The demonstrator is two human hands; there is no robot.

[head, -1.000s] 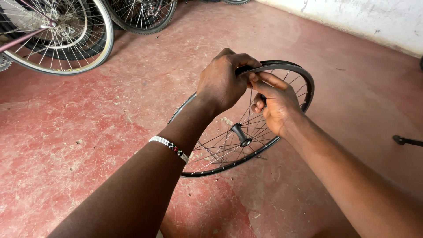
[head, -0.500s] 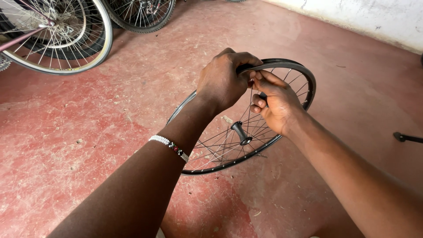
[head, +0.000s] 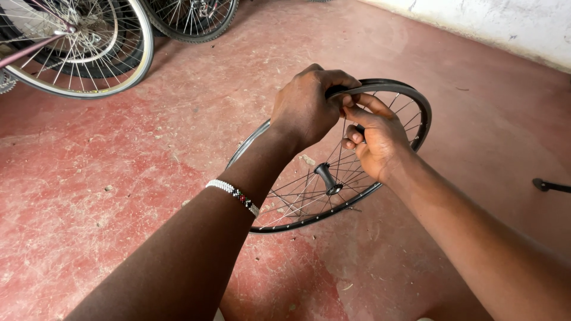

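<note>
Over the red concrete floor point(head: 119, 196) both hands hold a bare black spoked bicycle wheel rim point(head: 416, 101) tilted. The left hand point(head: 306, 107) curls closed over its top edge; the right hand point(head: 375, 139) pinches fingers point(head: 360, 113) shut at the rim just beside it
</note>
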